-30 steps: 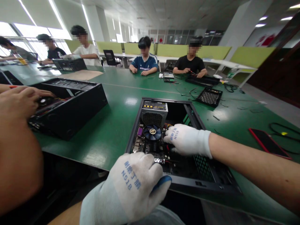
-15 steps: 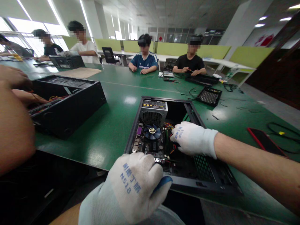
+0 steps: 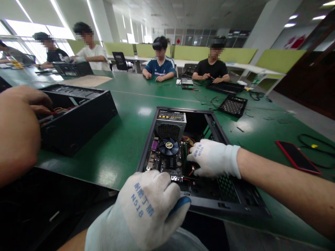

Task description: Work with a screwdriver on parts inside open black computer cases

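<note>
An opened black computer case (image 3: 209, 202) lies on its side in front of me. Gloved in white, my left hand (image 3: 153, 205) is curled over its near left edge, fingertips hidden. My right hand (image 3: 211, 157), in a matching glove, reaches inside with bent fingers beside the motherboard (image 3: 179, 164) and coloured wires (image 3: 188, 140); whatever the fingertips hold is hidden. A round CPU fan (image 3: 169, 146) sits on the board. Behind it stands the power supply (image 3: 171, 125). A purple port (image 3: 155, 145) shows at the board's left edge.
At left, another person's arm (image 3: 19, 129) reaches into a second black case (image 3: 83, 118). A red-edged phone (image 3: 298, 157) and black cable (image 3: 314, 139) lie at right. Beyond are a black drive cage (image 3: 233, 105) and several people across the green table (image 3: 131, 101).
My right hand has shifted slightly down and toward me inside the case. The left hand keeps its place at the edge. At left, the other person's arm has moved.
</note>
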`<state>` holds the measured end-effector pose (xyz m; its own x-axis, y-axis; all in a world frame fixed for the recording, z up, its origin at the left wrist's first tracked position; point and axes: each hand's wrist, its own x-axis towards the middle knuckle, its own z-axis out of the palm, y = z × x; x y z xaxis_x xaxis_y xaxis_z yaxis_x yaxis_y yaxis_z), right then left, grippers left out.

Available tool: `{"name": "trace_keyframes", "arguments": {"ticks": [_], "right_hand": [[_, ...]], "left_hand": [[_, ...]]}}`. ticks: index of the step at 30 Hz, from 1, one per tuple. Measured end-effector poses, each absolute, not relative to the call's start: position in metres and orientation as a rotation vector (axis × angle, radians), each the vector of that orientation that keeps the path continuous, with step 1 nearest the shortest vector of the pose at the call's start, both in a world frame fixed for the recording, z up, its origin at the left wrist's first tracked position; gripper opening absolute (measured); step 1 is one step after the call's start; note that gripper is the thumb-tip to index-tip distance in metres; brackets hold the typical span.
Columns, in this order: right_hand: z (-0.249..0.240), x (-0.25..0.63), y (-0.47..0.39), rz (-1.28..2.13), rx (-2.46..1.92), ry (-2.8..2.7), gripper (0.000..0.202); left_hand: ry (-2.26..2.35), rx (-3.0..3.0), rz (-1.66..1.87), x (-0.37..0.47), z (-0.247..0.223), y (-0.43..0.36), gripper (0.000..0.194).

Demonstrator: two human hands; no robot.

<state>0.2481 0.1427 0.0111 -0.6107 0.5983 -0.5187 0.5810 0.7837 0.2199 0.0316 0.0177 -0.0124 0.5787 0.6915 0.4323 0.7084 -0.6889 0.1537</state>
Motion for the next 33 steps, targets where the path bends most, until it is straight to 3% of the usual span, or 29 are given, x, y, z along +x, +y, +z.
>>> {"name": "trace_keyframes", "arguments": {"ticks": [4,18,33], "right_hand": [[0.012,0.245,0.144,0.070,0.899,2.338,0.035],[0.015,0.247,0.150,0.091,0.896,2.247,0.032],[0.000,0.210,0.167,0.319,0.853,2.539,0.044]], "left_hand": [[-1.225,-2.748,-0.725,0.031,-0.014,0.017,0.024],[-1.217,-2.720,-0.754,0.031,-0.015,0.017,0.024],[-1.237,-2.707,-0.749,0.033,-0.012,0.016,0.025]]}}
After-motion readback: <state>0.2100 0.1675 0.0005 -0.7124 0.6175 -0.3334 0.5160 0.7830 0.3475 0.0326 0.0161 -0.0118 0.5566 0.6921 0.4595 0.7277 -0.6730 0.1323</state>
